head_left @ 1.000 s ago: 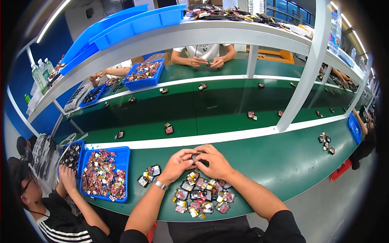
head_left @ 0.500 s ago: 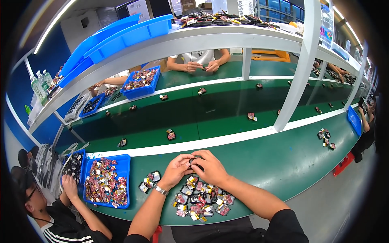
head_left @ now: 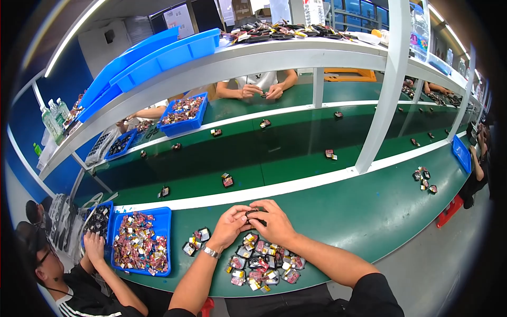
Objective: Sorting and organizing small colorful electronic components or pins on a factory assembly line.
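Note:
Both my hands are raised just above the near edge of a pile of small electronic units [head_left: 264,261], which have clear-and-black housings, red boards and white-and-yellow parts. My left hand [head_left: 231,228], with a metal watch [head_left: 212,252] on its wrist, is closed around one side of a small black casing [head_left: 255,215]. From the other side, my right hand [head_left: 274,224] grips the same casing with bent fingers. Most of the casing is hidden by my fingers, so its inside cannot be made out. A smaller cluster of units [head_left: 195,241] lies left of my left forearm.
A blue tray [head_left: 168,240] of red-and-white parts stands at left, beside a blue bin of black housings [head_left: 98,219]. A co-worker [head_left: 79,282] reaches there. Beyond a white rail [head_left: 222,194], the green belt carries scattered units [head_left: 227,180]. A shelf post [head_left: 381,100] rises at right.
My hands stay together on the black casing, with fingers slightly shifted. Units on the belt have moved a little to the right. The whole view has tilted slightly.

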`<action>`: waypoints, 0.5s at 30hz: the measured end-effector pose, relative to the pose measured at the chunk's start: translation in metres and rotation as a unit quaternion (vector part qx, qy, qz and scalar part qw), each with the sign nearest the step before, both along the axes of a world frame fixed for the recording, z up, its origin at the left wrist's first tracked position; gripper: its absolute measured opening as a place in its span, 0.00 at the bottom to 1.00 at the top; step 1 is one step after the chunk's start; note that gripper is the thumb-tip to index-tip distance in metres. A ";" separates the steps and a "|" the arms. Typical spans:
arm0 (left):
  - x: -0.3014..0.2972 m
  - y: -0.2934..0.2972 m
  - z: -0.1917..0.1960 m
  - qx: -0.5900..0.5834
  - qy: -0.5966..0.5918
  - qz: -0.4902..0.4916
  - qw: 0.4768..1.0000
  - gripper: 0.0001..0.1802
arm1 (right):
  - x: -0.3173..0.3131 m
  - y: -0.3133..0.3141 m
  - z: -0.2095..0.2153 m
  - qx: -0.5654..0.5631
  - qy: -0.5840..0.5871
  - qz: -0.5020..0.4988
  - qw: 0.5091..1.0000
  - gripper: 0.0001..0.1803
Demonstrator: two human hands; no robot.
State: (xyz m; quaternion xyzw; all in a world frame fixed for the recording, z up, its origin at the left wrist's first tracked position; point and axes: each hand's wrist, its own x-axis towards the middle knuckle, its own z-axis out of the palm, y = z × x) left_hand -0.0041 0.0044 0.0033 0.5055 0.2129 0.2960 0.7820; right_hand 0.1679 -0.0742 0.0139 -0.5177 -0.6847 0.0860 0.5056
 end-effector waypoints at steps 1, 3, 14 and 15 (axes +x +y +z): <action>0.000 0.000 -0.001 0.000 0.005 0.002 1.000 0.15 | 0.000 0.000 0.000 -0.001 -0.002 -0.006 1.000 0.09; 0.000 0.001 -0.003 0.002 0.009 0.006 1.000 0.15 | -0.001 -0.001 0.000 -0.004 0.003 0.000 1.000 0.09; 0.000 0.001 -0.004 0.005 -0.026 0.021 0.999 0.13 | 0.002 -0.003 0.011 0.019 -0.033 0.027 0.999 0.12; 0.000 0.001 -0.004 0.005 -0.025 0.020 0.999 0.13 | 0.002 -0.003 0.009 0.010 -0.020 0.019 1.000 0.12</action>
